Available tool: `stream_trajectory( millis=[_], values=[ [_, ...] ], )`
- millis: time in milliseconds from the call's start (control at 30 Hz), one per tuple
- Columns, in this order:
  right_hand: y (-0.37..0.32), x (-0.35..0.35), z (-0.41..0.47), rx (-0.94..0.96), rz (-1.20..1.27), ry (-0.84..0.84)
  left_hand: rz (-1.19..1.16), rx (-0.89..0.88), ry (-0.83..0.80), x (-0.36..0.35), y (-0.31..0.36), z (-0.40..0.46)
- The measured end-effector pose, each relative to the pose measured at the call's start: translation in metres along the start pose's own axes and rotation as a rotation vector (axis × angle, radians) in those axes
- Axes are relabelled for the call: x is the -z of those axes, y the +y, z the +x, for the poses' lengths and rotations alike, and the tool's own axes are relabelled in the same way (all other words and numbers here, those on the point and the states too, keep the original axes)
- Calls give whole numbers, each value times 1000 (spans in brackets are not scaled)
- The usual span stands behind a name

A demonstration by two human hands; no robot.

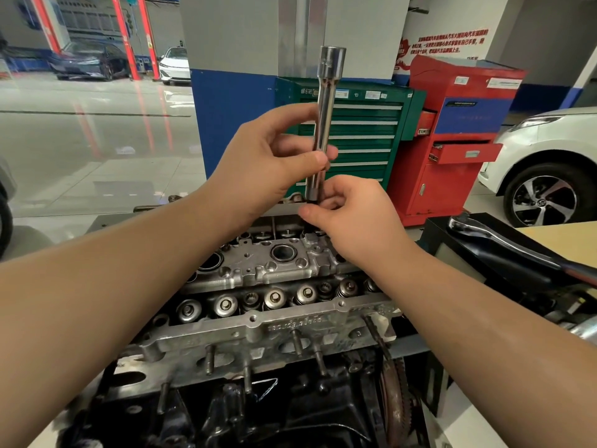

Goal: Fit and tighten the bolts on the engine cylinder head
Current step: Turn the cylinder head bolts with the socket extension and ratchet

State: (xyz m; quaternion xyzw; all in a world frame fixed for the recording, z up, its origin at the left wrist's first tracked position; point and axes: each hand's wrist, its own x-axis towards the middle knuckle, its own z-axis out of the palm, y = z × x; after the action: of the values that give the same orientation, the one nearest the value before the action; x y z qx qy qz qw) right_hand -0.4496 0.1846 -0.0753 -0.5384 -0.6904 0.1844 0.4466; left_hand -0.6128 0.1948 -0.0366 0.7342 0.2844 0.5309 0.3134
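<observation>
Left hand [268, 156]: fingers curled round the middle of a long chrome extension bar [321, 137], thumb pressed across the shaft. Bar held nearly upright, a socket [332, 61] on its top end. Right hand [352, 218]: fingers pinched narrow at the bar's lower end; whether they hold a bit, an adapter or just the bar tip cannot be told, since the fingers cover it.

Both hands are raised above the far side of the cylinder head [274, 286], tool clear of the metal. The head sits on the engine block [258, 409], valve springs and bolt wells exposed, studs standing out along the near face. A ratchet handle [497, 237] lies to the right on a black case, well apart from the hands.

Judgement: tool assembly step, ahead of tightening; no fastener is being turned at this moment. Next move likely calls for seating the lower piece squarely on the bar, then lowering the tool straight into a bolt well and adding the ratchet.
</observation>
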Motion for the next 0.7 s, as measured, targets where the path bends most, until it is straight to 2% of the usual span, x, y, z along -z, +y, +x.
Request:
stream_trajectory(
  millis=[100, 200, 400, 600, 700],
  values=[
    [-2, -2, 0, 11, -30, 8, 105, -17, 44, -3, -2, 1],
    [-4, -2, -2, 53, 55, -16, 143, 3, 71, -1, -4, 2],
    [1, 1, -1, 54, 75, -19, 18, 26, 29, 2, -2, 0],
    [1, 0, 0, 38, 55, -4, 126, 29, 127, 1, -5, 4],
    [-1, 0, -2, 47, 40, -39, 135, 26, 117, 4, -5, 4]
  ],
)
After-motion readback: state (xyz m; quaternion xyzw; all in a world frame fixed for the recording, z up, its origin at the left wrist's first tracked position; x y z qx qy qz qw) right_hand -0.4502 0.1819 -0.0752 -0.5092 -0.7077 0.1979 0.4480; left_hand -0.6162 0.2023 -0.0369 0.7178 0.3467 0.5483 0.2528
